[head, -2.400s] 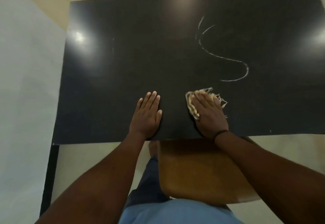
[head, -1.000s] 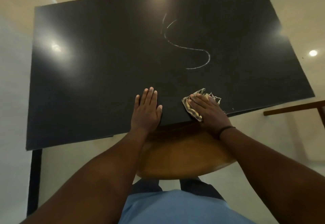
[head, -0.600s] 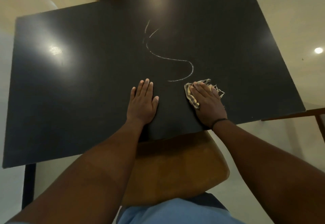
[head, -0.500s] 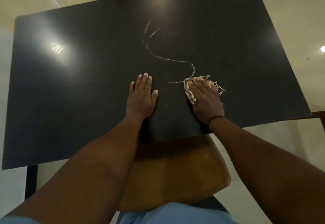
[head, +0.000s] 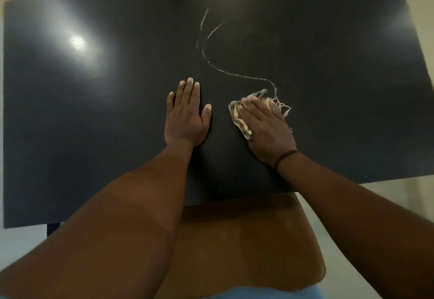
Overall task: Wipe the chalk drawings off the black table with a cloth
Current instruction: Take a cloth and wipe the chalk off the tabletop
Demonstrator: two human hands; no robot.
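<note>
The black table (head: 94,110) fills most of the head view. A white chalk line (head: 234,74) curves across its middle, from two short strokes at the top down to the cloth. My right hand (head: 267,129) lies flat with straight fingers on a frayed beige cloth (head: 239,120) and presses it to the table at the chalk line's lower end. Most of the cloth is hidden under that hand. My left hand (head: 185,118) rests flat on the table, a little to the left of the cloth, holding nothing.
A brown wooden chair seat (head: 246,240) sits below the table's near edge, between my arms. A dark table leg (head: 52,228) shows at the lower left. Pale floor (head: 399,195) lies to the right of the table.
My right hand has slid the cloth forward from the near edge onto the chalk curve's lower end, whose bottom hook no longer shows. My left hand moved forward too.
</note>
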